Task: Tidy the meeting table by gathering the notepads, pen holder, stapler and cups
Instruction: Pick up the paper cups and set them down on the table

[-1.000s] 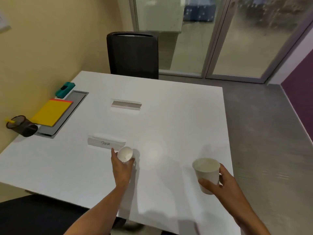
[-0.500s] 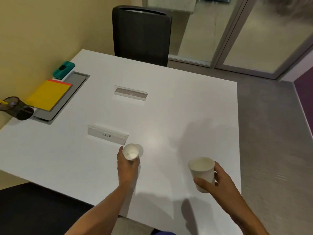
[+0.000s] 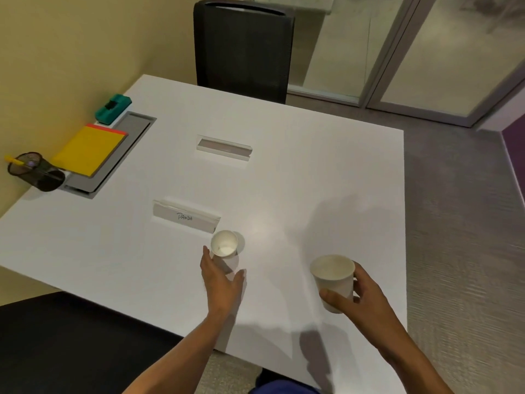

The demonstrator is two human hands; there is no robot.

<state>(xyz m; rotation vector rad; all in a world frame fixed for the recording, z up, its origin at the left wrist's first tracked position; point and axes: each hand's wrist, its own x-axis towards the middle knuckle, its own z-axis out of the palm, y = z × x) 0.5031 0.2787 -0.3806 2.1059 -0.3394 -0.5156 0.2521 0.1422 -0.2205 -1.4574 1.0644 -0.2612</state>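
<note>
The notepads (image 3: 89, 150), pen holder (image 3: 37, 172) and stapler (image 3: 113, 108) already sit grouped at the surface's (image 3: 312, 166) left edge, so seemingly only the cups remain: the left hand (image 3: 221, 282) grips the small cup (image 3: 224, 244) near the middle, and the right hand (image 3: 360, 300) clasps the bigger cup (image 3: 333, 277) by the near edge.

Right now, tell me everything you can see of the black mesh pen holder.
The pen holder is a round pot of see-through black wire mesh. It stands on the table at its left edge, beside the near corner of the grey panel bearing the yellow notepad. A yellow pen sticks out; something purple shows inside. Nobody holds it.
</note>
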